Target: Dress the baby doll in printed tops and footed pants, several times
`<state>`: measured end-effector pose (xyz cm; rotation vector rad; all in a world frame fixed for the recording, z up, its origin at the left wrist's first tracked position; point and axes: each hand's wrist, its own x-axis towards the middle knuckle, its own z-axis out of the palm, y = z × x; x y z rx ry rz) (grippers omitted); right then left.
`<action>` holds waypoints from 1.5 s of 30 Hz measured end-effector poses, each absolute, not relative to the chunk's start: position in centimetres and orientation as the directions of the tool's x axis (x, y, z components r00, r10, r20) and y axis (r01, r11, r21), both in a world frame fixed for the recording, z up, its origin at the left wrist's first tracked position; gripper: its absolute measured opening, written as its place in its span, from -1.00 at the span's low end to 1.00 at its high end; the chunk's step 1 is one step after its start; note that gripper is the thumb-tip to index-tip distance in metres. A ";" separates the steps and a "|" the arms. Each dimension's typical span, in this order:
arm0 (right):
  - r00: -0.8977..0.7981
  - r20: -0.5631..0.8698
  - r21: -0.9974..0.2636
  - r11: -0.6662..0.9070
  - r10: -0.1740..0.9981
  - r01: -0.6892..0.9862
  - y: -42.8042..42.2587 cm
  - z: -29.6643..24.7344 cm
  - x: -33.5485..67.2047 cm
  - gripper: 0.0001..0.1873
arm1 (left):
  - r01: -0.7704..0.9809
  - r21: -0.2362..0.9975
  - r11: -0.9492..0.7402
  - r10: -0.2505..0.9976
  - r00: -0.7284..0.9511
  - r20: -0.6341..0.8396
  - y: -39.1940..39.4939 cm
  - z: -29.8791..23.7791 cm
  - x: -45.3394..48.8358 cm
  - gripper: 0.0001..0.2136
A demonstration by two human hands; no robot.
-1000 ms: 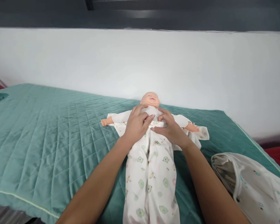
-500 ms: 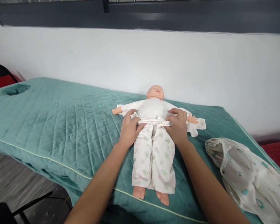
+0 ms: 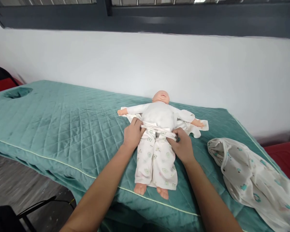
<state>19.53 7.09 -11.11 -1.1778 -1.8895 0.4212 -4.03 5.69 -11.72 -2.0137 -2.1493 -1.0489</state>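
My left hand (image 3: 132, 135) and right hand (image 3: 182, 146) each keep a clenched grip on the waistband of the trousers (image 3: 157, 159), flanking the doll (image 3: 159, 113), which lies lengthwise away from me.

Materials, bed and doll

Quilted bed cover (image 3: 53, 119): teal cloth, soft low sheen, stitched diamonds. Doll (image 3: 160, 96): smooth plastic, faint gloss (head and feet). Its top (image 3: 159, 114): plain white matt cloth; trousers (image 3: 156, 161): thin printed cotton-like cloth, creased. Loose garment (image 3: 246, 170) at right: same printed cloth, rumpled. Wall (image 3: 145, 61): matt white. Window frame (image 3: 145, 24): dark, smooth.
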 end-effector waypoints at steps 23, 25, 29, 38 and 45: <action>-0.120 0.284 -0.941 0.301 0.951 0.156 9.0 -12.5 20.2 -0.54 | 0.677 0.729 -0.098 0.934 -0.190 0.302 5.7 -10.9 -2.8 -0.90; -0.121 0.279 -0.945 0.295 0.952 0.140 9.3 -12.8 20.3 -0.49 | 0.657 0.749 -0.086 0.930 -0.216 0.296 6.4 -10.8 -2.4 -0.89; -0.067 0.372 -0.878 0.374 0.926 0.299 9.6 -12.7 20.4 -0.60 | 0.662 0.736 -0.141 0.881 -0.255 0.398 7.0 -11.3 -2.0 -0.72; -0.131 0.521 -0.756 0.528 0.843 0.388 7.1 -11.4 19.8 -0.78 | 0.579 0.752 -0.315 0.854 -0.174 0.491 7.8 -12.5 -2.6 -0.63; -0.137 0.310 -0.877 0.339 0.941 0.341 7.8 -11.7 19.9 -0.73 | 0.578 0.717 -0.391 0.813 -0.149 0.563 8.2 -12.9 -3.0 -0.72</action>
